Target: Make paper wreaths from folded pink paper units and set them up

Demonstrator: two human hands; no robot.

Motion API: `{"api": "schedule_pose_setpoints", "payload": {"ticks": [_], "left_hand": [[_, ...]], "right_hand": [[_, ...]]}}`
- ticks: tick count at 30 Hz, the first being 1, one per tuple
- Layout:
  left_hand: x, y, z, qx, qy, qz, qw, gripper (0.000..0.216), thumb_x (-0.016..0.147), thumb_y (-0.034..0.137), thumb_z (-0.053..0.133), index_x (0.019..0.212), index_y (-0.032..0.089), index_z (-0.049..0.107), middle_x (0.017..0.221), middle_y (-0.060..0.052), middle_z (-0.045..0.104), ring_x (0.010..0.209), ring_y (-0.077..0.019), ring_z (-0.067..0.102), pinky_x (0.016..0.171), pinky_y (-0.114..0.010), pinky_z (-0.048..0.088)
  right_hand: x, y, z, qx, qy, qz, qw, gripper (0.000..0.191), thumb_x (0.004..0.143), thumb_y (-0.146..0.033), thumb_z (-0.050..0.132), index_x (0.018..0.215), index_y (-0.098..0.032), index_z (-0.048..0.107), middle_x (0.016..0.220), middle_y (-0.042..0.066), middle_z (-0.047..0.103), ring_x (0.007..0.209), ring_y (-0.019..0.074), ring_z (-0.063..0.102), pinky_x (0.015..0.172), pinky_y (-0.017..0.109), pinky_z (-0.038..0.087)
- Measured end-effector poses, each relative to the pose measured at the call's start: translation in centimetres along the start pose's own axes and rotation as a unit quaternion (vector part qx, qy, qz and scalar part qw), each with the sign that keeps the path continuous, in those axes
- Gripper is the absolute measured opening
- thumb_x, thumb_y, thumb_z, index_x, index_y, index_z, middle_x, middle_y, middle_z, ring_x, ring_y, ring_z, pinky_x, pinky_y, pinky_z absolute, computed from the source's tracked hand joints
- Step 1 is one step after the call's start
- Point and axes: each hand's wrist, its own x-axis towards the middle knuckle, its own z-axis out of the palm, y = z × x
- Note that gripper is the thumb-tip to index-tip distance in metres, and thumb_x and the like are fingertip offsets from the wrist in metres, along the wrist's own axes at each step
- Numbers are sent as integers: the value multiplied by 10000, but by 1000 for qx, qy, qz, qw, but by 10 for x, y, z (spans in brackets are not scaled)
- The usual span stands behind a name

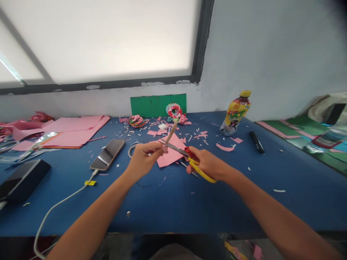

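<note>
Head view: my right hand (204, 163) is gripping yellow-handled metal scissors (200, 173) while my left hand (143, 157) is pinching a narrow tan strip (171, 133) at their blades (176, 148), over flat pink paper (168, 158) on the blue surface (168, 213).

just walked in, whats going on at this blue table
A person's right hand holds yellow-handled scissors, with the blades at the lower end of a narrow tan strip that the left hand appears to pinch. Whether the strip is being cut through is too small to tell. A pink sheet lies on the blue table below, with paper scraps scattered around. Behind, a colourful ring is in front of a green board.
</note>
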Motion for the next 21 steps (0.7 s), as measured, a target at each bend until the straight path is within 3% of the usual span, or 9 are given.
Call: {"api": "schedule_pose_setpoints", "payload": {"ticks": [9,21], "left_hand": [[0,-2,1,-43,18,-24,999,128,682,236,645,745,156,722,662,-30,683,599,-122,572,559,-218,466],[-1,0,2,-47,24,-25,998,118,675,225,649,739,155,719,645,-28,674,584,-118,567,543,-215,465]], "right_hand": [[-2,-3,-4,13,10,-1,1000,240,683,-342,585,771,-194,418,628,-43,561,536,93,424,490,211,281],[-4,-4,-3,49,-24,-4,998,147,736,-233,493,869,-183,455,693,-19,637,564,95,460,495,193,316]]}}
